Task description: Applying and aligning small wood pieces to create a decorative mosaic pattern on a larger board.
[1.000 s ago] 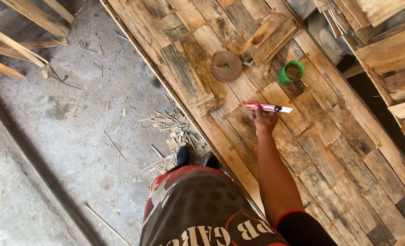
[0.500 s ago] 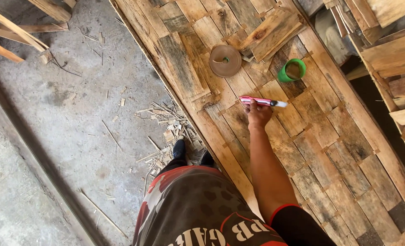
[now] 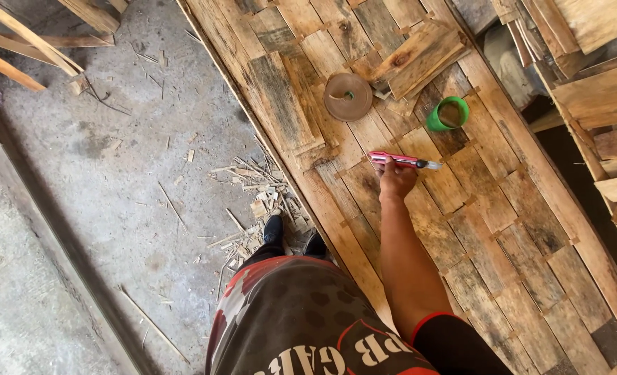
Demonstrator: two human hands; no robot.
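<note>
The right hand (image 3: 394,182) closes around a pink utility knife (image 3: 400,161), its long axis lying nine to three o'clock across the plank-faced worktop (image 3: 530,229), blade tip toward three. The left hand is out of view. A brown tape roll (image 3: 348,96) sits at eleven o'clock, a green ring (image 3: 448,114) at one.

The person wears a dark shirt (image 3: 308,319) with red patches, pale block lettering and a red-trimmed short sleeve (image 3: 430,323). Black shoes (image 3: 274,229) show below. The forearm is bare.
</note>
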